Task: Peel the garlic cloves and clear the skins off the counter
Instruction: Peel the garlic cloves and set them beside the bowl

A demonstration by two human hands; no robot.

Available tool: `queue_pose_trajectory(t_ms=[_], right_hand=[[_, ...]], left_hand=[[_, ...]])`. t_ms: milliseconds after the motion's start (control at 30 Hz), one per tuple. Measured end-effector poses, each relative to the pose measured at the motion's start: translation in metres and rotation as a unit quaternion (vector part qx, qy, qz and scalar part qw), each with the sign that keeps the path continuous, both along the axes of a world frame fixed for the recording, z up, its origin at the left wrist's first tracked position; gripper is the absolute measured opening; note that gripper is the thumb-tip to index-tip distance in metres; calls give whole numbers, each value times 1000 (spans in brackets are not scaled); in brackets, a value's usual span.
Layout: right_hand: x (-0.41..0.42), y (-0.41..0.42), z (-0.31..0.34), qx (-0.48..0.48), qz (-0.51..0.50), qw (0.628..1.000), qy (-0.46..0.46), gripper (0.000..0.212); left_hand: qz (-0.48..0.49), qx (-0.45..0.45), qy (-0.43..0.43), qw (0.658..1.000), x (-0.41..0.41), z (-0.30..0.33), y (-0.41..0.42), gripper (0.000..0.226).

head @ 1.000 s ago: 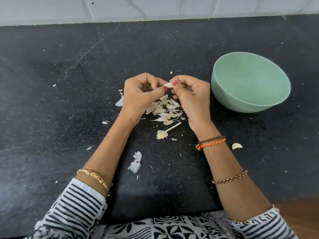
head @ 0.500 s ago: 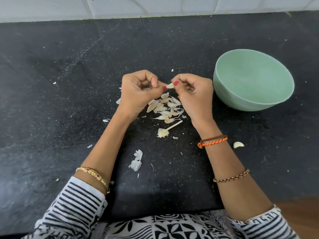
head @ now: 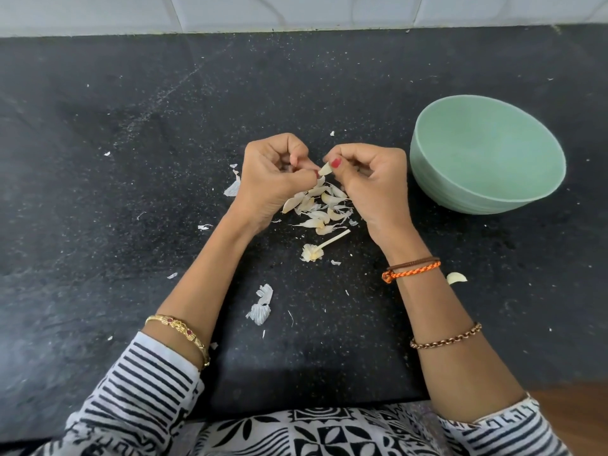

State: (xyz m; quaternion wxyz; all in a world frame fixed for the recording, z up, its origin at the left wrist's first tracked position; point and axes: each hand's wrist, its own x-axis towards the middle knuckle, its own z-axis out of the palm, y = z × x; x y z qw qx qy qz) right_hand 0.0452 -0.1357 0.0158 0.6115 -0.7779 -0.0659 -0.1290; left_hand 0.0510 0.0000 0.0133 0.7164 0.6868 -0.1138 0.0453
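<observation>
The black speckled counter fills most of the frame, with a strip of white tiled wall along the top edge. At the right of the frame, a little above the middle, a pale green bowl stands on the counter, tipped toward the camera. Two forearms come up from the bottom edge in striped sleeves and meet near the centre. The left hand has its fingers curled tightly in, thumb and fingertips pinching one end of a small garlic clove. The right hand is curled the same way and pinches the other end of that clove, a red-painted nail showing against it. The clove is held just above the counter between the two hands. Directly below them, at the frame's centre, lies a loose pile of cloves and skins, with the bare garlic stem just below it. A larger piece of skin lies lower centre, and a single clove sits right of the right wrist.
</observation>
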Motion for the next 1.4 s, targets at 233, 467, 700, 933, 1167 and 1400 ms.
queue_pose_trajectory(t_ms=[233,467,700,933,1167,1400], right_hand=[[-3,-3,14,264,86,955,107,34],[-4,1,10,152,6,979,132,20],[-5,0,8,78,-20,992,96,18],[-4,0,7,28,-20,997,73,22],[-2,-1,5,-15,-5,999,37,21],[1,-1,-4,-51,-30,991,-121,15]], left_hand=[[65,-95,46,992,7,1,10,21],[35,5,19,999,2,1,0,28],[31,40,10,999,1,-2,0,26],[12,72,13,997,-1,1,6,15],[20,77,34,996,1,-1,5,19],[47,-37,118,991,0,5,-6,25]])
